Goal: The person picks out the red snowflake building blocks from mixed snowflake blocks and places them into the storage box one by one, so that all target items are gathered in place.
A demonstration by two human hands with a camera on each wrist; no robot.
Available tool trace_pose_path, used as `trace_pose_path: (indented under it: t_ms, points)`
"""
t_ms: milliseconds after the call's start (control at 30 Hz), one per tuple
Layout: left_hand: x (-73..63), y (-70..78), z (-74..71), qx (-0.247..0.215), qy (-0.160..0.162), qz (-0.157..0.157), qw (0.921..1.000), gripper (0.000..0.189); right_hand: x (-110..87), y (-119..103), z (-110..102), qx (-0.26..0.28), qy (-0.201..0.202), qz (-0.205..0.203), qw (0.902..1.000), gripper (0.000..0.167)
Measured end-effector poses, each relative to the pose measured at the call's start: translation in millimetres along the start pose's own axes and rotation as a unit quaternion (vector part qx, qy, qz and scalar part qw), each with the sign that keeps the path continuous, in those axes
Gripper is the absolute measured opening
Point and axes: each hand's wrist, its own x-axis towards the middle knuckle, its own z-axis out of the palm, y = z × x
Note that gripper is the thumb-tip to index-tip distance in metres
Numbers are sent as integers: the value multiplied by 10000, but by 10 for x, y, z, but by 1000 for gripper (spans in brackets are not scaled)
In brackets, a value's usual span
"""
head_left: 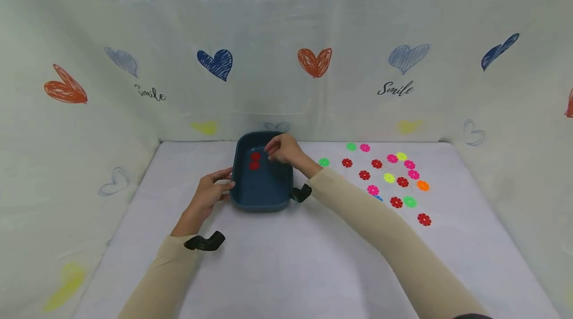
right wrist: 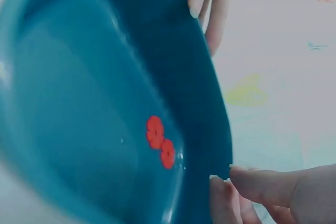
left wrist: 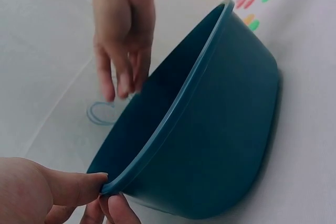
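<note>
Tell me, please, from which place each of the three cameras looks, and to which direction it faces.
Head: on the person's head, facing forward and down at the blue basin and scattered flower pieces; the left hand, right hand and both sleeves show.
Left wrist: on that wrist, facing the basin's side; the left hand pinches the rim, with the right hand beyond.
Right wrist: on that wrist, facing into the basin; fingers of both hands show.
Shared: head and right wrist both show two red pieces inside.

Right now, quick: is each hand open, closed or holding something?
Left hand: closed, holding the blue basin at its edge.
Right hand: open over the basin, loosely curled, nothing visible in it.
</note>
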Motion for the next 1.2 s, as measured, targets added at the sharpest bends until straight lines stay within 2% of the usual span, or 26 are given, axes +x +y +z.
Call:
trace_pose_path:
  t_ms: [200,500,800,1067,1200]
  points:
    - [-3,14,1,25,-16,5,10000,55,-239,98,-198,86,-165,102,9998,28]
    - [-19,17,-35,71,-41,-9,10000,56,-551,323,-351,415,-337,281,9982,27]
    - [-32,35,1,65,-106,45,9999,58,-867,644,-573,460,-282,183,9984,27]
    - [-41,32,-2,39,-181,83,9998,57,-1147,960,-759,446,-61,455,9979,28]
    - [-28,27,3,74,-132,0,9999,57,-1289,1129,-835,349,7,517,9981,26]
